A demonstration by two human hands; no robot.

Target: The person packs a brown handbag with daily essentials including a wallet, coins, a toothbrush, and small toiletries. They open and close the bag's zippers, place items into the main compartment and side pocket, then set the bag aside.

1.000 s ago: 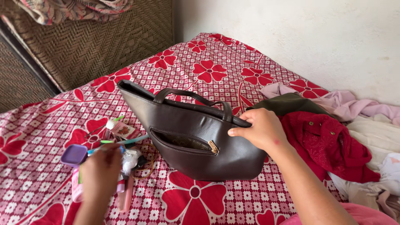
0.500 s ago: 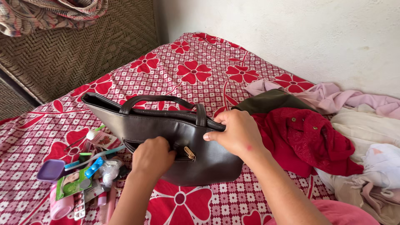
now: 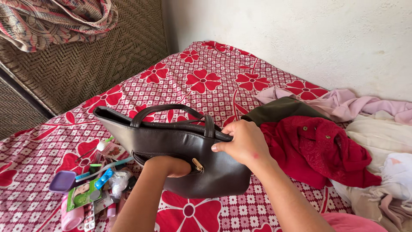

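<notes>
A dark brown leather handbag [image 3: 171, 144] stands upright on the red flowered bedsheet [image 3: 206, 77]. My right hand [image 3: 244, 141] grips the bag's top edge at its right end, next to the handle. My left hand [image 3: 169, 165] is pushed into the zipped front pocket, fingers hidden inside; whether they hold anything is not visible. A gold zipper pull [image 3: 198, 165] hangs beside that hand.
Small toiletries lie at the left of the bag: a purple lid [image 3: 62, 181], a toothbrush [image 3: 101, 169], a green packet [image 3: 83, 194], a pink bottle [image 3: 71, 217]. A heap of clothes, with a red garment [image 3: 317, 150], lies at the right. A woven wicker panel [image 3: 86, 60] stands behind.
My left hand left the pile of toiletries, moved right to the bag and went into its front pocket. My right hand kept its hold on the bag's top.
</notes>
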